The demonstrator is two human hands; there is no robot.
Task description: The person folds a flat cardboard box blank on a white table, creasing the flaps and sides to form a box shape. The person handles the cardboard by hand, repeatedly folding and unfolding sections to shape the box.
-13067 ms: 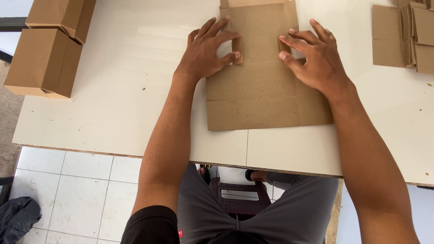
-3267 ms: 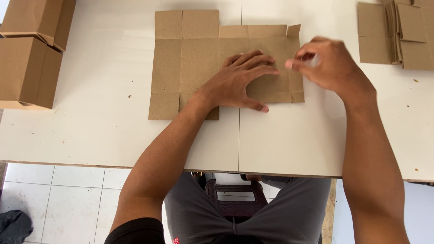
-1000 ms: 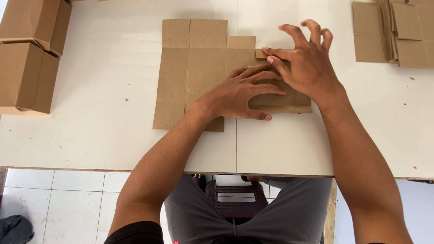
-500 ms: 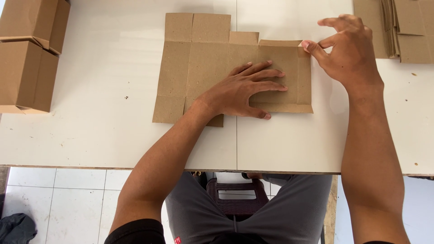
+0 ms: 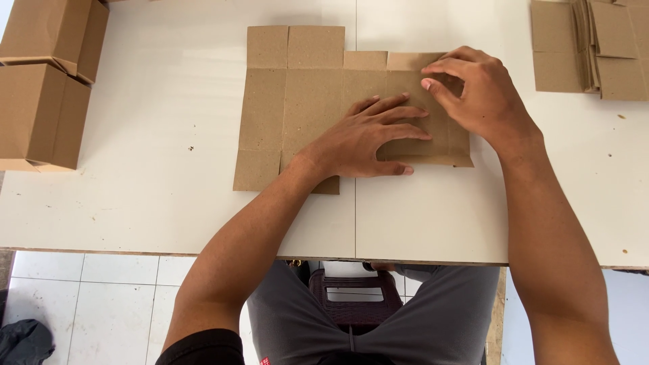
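Note:
A flat brown cardboard box blank point(image 5: 297, 108) with creased flaps lies on the white table point(image 5: 155, 189). My left hand point(image 5: 368, 135) presses flat on its middle, fingers spread toward the right. My right hand point(image 5: 476, 91) rests on the blank's right end, fingertips pushing on the panel by the top right flap. Neither hand lifts the sheet off the table.
Two folded cardboard boxes point(image 5: 44, 81) stand at the table's left edge. A stack of flat cardboard blanks point(image 5: 591, 47) lies at the far right. The table's front edge runs above my lap, with a dark plastic stool point(image 5: 351, 301) and white floor tiles below.
My right hand has come down from the raised right flap onto the blank's right panel, which now lies flat. The left hand stays pressed in the middle.

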